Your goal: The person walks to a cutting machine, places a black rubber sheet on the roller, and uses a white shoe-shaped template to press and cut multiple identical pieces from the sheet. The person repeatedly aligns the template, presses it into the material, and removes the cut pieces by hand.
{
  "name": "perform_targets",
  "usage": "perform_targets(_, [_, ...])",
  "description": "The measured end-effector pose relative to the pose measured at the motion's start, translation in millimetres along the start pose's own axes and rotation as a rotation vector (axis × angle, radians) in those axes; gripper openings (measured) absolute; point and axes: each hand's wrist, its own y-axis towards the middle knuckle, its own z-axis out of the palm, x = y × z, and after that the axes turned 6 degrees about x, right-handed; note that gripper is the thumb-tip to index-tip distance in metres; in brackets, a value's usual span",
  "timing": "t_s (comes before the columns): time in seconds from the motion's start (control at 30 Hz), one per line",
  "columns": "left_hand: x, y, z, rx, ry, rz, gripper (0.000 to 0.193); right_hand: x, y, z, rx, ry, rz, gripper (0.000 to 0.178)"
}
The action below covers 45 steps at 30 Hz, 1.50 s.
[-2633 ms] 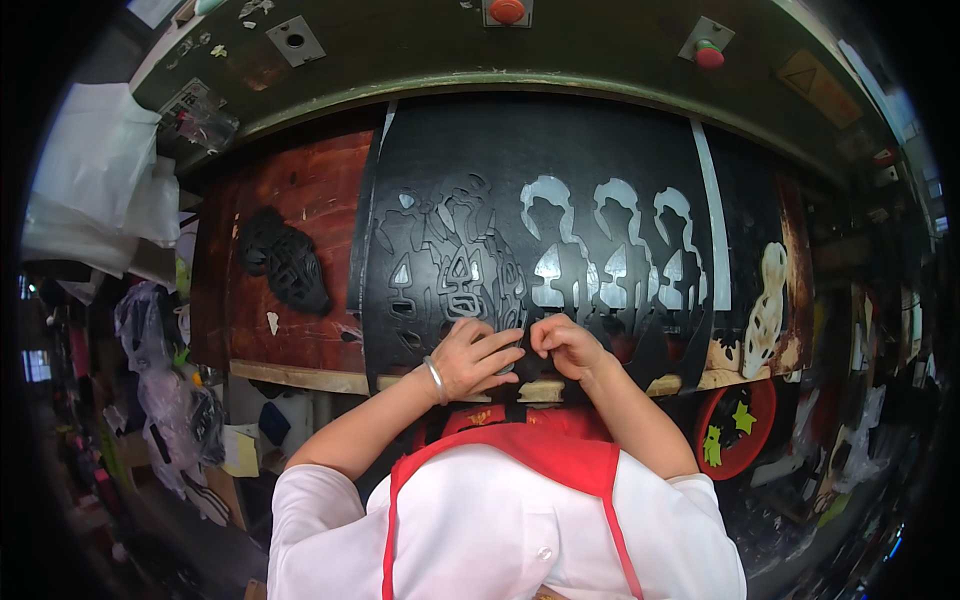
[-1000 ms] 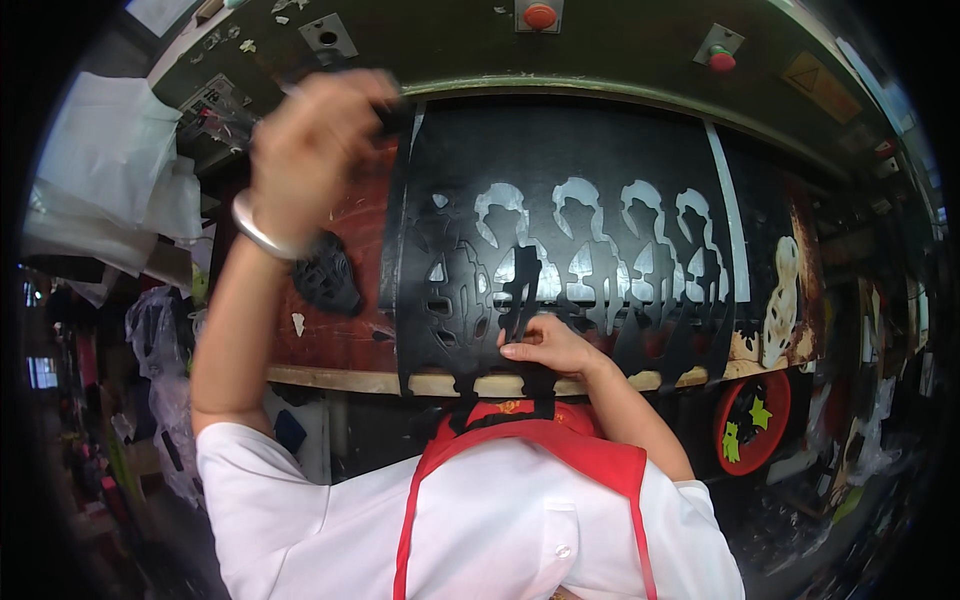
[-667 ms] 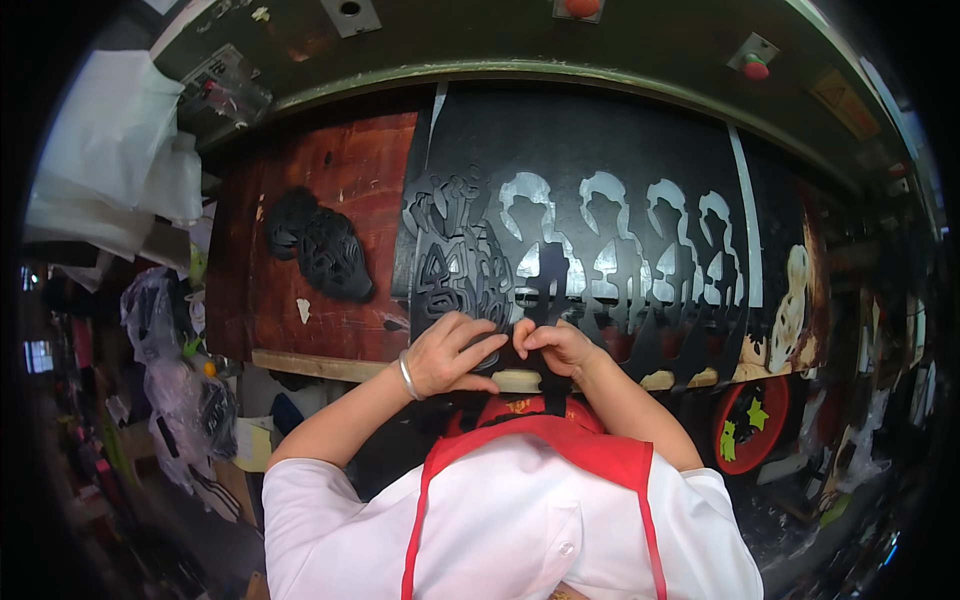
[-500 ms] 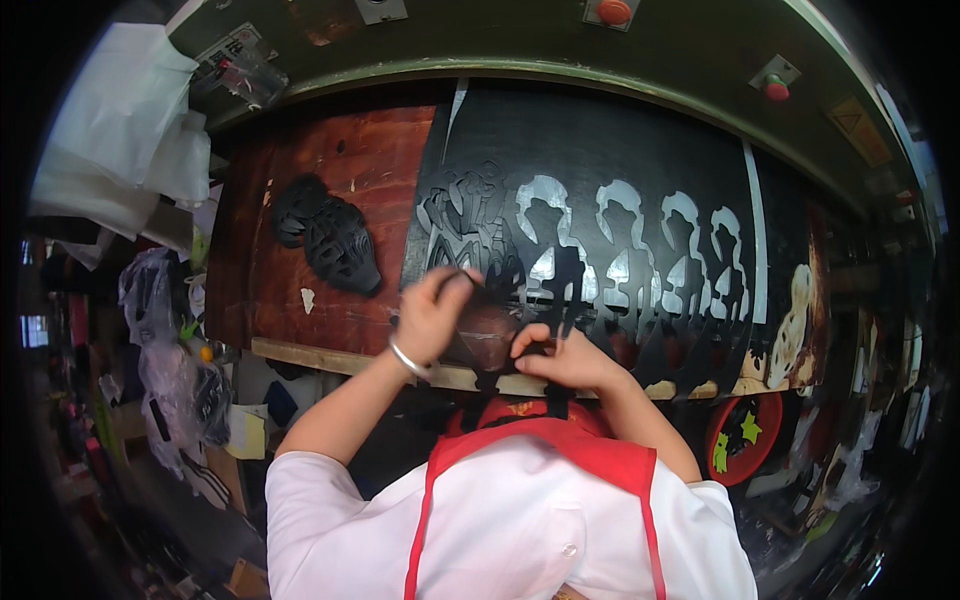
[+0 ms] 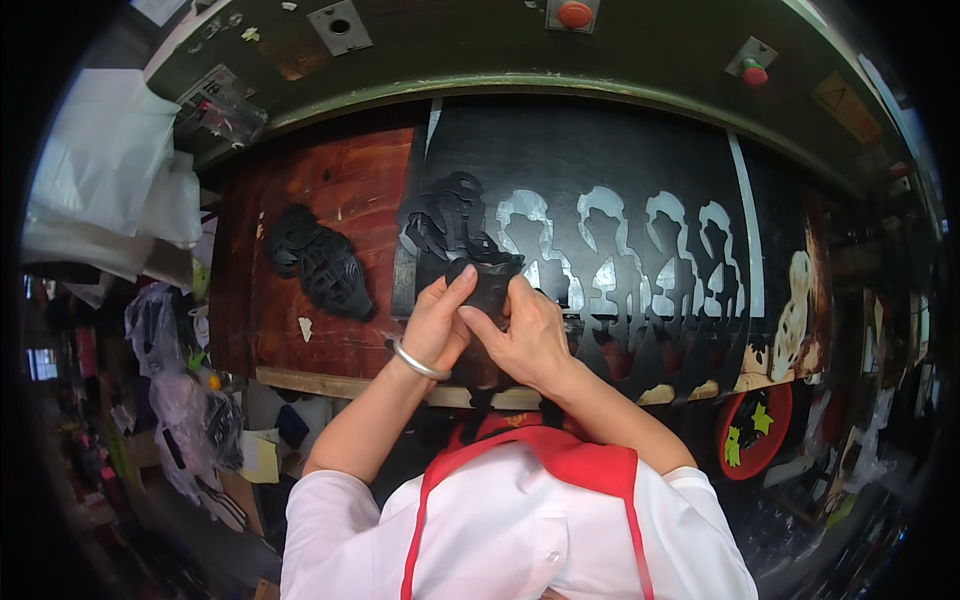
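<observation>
My left hand (image 5: 438,322), with a silver bangle at the wrist, and my right hand (image 5: 530,332) meet over the front of the bench. Between them they grip black cut pieces (image 5: 490,288) of thin sheet, thumbs on top; how many layers is unclear. Just beyond lies a loose heap of black cut-out pieces (image 5: 443,218), partly touching what I hold. To the right, a black sheet (image 5: 590,140) has a row of several shaped openings showing a pale surface. Another pile of black lattice-like pieces (image 5: 335,272) rests on the reddish board (image 5: 385,180).
Along the back runs a green machine beam (image 5: 420,85) with red buttons (image 5: 574,15). A red bin (image 5: 738,455) with yellow-green scraps stands below the bench's right front. Pale cut pieces (image 5: 793,315) lie at the right end. White plastic sheeting (image 5: 100,170) hangs at the left.
My right hand has moved in beside the left, and both now hold the black pieces a little farther from my body. The view has shifted slightly.
</observation>
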Motion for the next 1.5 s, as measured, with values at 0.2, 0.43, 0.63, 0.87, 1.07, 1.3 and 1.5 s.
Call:
perform_targets(0.2, [18, 3, 8, 0.045, 0.072, 0.134, 0.015, -16, 1, 4, -0.161, 0.058, 0.010, 0.038])
perform_targets(0.43, [28, 8, 19, -0.042, 0.096, 0.194, 0.014, -42, -2, 3, -0.207, -0.061, -0.219, 0.027])
perform_targets(0.63, [35, 10, 17, -0.171, 0.206, 0.230, 0.011, -56, -6, 3, -0.224, -0.021, -0.384, 0.021])
perform_targets(0.87, [-65, 17, 34, -0.419, 0.166, 0.616, 0.021, -85, -25, 6, -0.451, -0.164, -0.357, 0.020])
perform_targets(1.07, [-179, -19, 62, -0.144, 0.485, 0.930, 0.023, -95, -27, 6, -0.220, -0.327, -0.219, 0.021])
perform_targets(1.3, [-265, -76, 91, -0.326, 0.796, 0.970, 0.028, -74, -25, -15, 0.001, -0.274, -0.163, 0.026])
perform_targets(1.5, [-325, -108, 50, -0.283, 0.791, 1.080, 0.025, -73, -29, -38, 0.095, -0.089, -0.054, 0.019])
